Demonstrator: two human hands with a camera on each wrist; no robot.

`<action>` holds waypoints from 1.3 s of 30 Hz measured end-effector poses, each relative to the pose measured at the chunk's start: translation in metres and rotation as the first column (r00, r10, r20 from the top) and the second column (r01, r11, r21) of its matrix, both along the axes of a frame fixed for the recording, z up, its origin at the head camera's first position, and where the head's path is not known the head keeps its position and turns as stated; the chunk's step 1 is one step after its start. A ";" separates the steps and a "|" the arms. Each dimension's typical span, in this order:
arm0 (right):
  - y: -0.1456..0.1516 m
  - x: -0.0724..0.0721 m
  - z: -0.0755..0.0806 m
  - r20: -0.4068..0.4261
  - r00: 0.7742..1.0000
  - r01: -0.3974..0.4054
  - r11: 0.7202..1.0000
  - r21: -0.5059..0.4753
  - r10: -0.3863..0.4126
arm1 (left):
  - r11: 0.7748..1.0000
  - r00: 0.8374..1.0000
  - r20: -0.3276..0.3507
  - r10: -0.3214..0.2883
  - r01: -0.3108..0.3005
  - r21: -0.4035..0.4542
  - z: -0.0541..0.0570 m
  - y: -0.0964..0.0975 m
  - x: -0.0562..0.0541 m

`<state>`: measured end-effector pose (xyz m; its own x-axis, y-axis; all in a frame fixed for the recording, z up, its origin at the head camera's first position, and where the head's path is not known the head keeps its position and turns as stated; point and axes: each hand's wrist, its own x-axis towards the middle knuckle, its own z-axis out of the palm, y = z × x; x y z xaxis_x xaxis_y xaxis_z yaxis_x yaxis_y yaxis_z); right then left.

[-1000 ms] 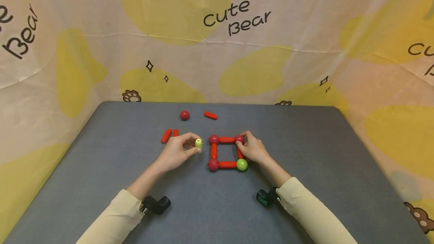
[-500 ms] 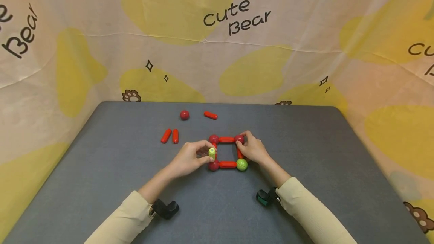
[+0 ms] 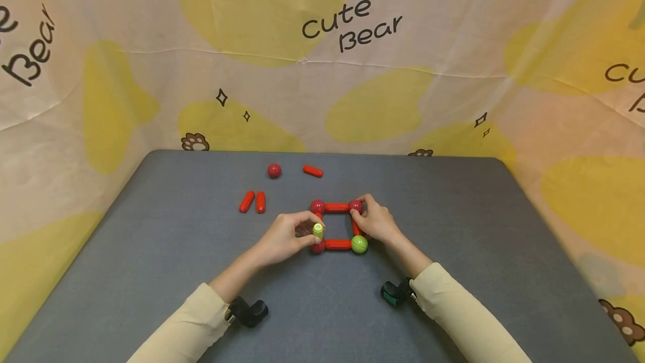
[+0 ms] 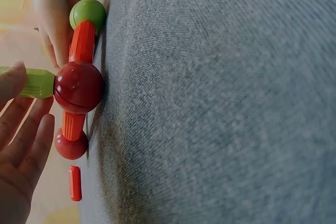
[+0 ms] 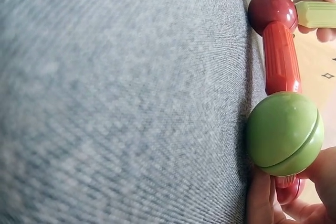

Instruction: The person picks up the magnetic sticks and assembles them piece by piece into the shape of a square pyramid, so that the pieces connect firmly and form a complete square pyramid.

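Nearby, loose red rods (image 3: pixel 260 203) lie; left grip (image 3: pixel 286 236) pinches a green rod (image 3: pixel 318 231), right grip (image 3: pixel 379 223) a corner ball (image 3: pixel 355 206).

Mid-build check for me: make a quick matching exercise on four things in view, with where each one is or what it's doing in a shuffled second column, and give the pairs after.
Column one
1. Green ball
2. Yellow-green stick
3. Loose red ball
4. Right hand

Column two
A. Lying toward the far edge of the table
B. Holding the far right corner of the square
C. Upright in the left hand
D. Forming the near right corner of the square

Right pairs: 1-D, 2-C, 3-A, 4-B
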<state>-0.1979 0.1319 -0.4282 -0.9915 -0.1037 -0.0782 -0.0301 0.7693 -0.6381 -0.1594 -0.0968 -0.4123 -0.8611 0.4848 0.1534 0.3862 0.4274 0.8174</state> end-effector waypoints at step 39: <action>0.014 0.051 0.010 0.000 0.972 -0.233 0.972 0.013 0.233 | 0.972 0.985 -0.072 0.156 -0.166 -0.164 -0.015 0.004 -0.060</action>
<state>-0.1471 0.1461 -0.4184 -0.9402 -0.3313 -0.0790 -0.2111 0.7488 -0.6283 -0.2194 -0.0933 -0.4277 -0.9218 0.3638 0.1336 0.3462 0.6179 0.7060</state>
